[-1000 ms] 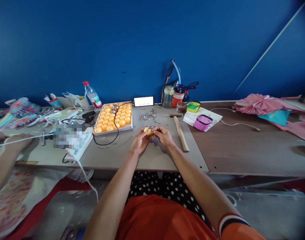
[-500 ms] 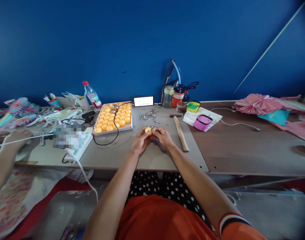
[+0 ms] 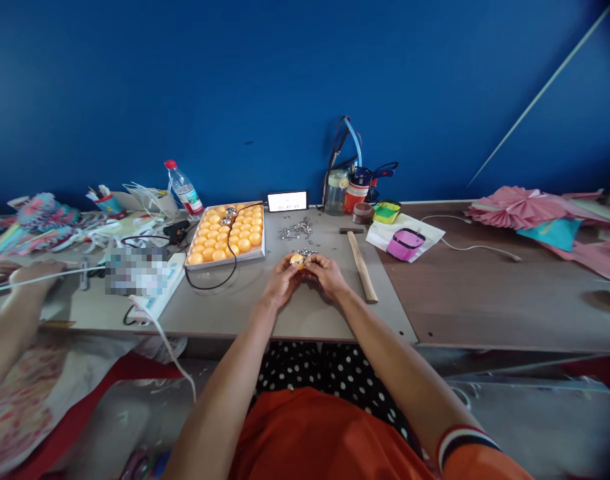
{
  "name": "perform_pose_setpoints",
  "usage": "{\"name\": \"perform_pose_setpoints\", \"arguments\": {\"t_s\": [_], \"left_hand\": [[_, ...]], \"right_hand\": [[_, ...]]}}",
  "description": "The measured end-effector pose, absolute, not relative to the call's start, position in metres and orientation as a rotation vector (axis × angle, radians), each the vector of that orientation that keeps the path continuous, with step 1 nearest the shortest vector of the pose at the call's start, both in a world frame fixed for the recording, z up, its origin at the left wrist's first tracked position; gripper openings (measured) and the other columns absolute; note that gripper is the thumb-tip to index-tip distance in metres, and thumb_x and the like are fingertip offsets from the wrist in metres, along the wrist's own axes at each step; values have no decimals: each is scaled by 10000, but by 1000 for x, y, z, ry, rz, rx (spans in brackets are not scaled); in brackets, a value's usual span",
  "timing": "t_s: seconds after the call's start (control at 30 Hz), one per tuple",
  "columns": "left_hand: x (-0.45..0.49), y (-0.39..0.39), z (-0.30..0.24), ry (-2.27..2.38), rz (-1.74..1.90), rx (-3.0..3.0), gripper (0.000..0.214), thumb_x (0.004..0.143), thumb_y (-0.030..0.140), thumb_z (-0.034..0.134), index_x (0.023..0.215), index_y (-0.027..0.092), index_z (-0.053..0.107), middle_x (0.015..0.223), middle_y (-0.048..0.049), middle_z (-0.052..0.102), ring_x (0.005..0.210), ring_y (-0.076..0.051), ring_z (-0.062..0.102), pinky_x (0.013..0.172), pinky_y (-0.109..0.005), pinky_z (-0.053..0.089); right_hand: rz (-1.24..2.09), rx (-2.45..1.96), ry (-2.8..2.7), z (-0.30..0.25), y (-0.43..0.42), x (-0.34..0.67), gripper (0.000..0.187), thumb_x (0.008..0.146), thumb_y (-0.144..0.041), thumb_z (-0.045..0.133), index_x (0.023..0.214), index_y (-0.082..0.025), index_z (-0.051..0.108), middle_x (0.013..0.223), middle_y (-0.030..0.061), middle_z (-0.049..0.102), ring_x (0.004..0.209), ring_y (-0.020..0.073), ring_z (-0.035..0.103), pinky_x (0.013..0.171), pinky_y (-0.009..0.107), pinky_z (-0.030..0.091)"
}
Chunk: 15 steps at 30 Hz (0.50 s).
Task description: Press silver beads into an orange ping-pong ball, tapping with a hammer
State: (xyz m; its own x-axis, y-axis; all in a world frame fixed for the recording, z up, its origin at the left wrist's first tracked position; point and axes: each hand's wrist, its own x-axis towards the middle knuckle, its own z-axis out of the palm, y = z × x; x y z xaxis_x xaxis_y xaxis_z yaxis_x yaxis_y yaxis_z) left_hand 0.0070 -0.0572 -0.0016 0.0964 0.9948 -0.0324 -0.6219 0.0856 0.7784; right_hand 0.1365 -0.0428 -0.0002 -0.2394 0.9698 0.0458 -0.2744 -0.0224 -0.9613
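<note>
Between the fingertips of both hands is an orange ping-pong ball (image 3: 297,259). My left hand (image 3: 283,280) grips it from the left, and my right hand (image 3: 327,275) closes on it from the right. A small shiny bit seems to sit on the ball, too small to make out. Just beyond the fingers, small silvery metal pieces (image 3: 297,230) lie scattered on the grey table mat (image 3: 255,303). To the left stands a shallow box (image 3: 225,263) of similar orange balls, with a few shiny silver ones among them. A hammer (image 3: 362,268) with a wooden handle lies right of my right hand.
A lit phone (image 3: 287,201) leans at the back. Beyond the hammer lies a purple pouch (image 3: 405,245) on white paper. A black cable (image 3: 209,288) crosses the box, near a power strip (image 3: 165,288). At far left is another person's hand (image 3: 35,275). Pink paper (image 3: 515,208) lies at right.
Both hands stay almost in place around the ball, with only slight finger movement. The other person's hand at far left has shifted a little.
</note>
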Motion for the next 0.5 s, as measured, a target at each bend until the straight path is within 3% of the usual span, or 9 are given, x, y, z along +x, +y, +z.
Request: {"name": "perform_pose_setpoints", "arguments": {"t_s": [0.5], "left_hand": [[10,-57,-6,713,1362,792,449,623,249,762,994,165,525,844,-17,622,600,-125,599,608,-293,478]], "right_hand": [[1484,-878,-1213,-12,-35,136,210,650,-361,634,722,-193,530,471,-68,491,416,88,421,407,212,356]]}}
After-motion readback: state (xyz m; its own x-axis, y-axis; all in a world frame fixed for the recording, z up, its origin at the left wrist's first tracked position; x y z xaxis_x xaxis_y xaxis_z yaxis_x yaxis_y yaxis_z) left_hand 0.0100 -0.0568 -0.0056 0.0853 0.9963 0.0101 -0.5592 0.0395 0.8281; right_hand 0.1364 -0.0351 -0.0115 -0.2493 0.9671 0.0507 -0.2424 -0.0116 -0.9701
